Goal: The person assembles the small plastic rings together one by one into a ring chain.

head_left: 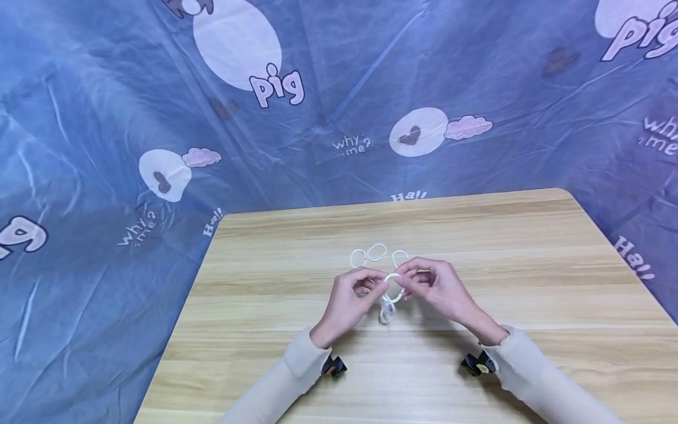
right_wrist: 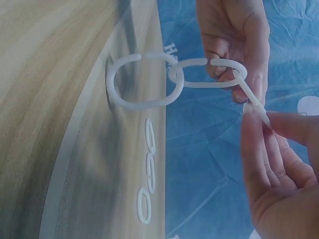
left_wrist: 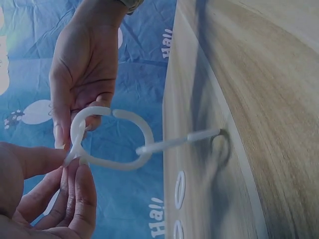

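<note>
Between my two hands is a white plastic chain link, an oval ring with a small gap. My left hand pinches its left side with thumb and fingertips, and my right hand pinches its right side. Fingers hide part of this link in every view. Hooked through it is a second link, whose split shows in the right wrist view. A third link hangs at the lower end of this short chain, close above the table.
Three loose white links, a left one, a middle one and a right one, lie on the wooden table beyond my hands. A blue printed cloth hangs behind the table and along its sides.
</note>
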Available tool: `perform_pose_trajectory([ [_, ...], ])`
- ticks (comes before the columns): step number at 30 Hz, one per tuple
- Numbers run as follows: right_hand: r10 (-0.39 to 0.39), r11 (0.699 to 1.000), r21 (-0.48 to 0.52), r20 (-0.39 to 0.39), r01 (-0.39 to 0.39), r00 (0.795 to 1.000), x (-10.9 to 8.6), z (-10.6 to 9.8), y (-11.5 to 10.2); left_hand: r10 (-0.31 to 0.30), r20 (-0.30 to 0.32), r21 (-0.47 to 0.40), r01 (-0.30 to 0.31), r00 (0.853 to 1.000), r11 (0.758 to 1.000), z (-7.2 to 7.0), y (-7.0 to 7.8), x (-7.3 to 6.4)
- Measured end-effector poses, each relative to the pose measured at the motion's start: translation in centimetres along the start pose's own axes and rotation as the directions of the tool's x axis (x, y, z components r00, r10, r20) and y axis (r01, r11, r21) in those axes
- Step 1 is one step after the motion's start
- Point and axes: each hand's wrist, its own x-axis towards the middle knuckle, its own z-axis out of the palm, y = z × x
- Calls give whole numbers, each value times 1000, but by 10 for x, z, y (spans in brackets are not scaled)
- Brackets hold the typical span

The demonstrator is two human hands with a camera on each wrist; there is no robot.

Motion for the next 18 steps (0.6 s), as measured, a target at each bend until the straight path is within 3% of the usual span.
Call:
perform_pose_trajectory([
  [9,-25,995,-93,25,27,999,1,-3,1,-33,-2,-24,33,999,999,-1,0,-4],
  [18,-27,986,-165,25,31,999,13,-19,8,-68,-17,-83,67,998,994,-3,-3,-5],
])
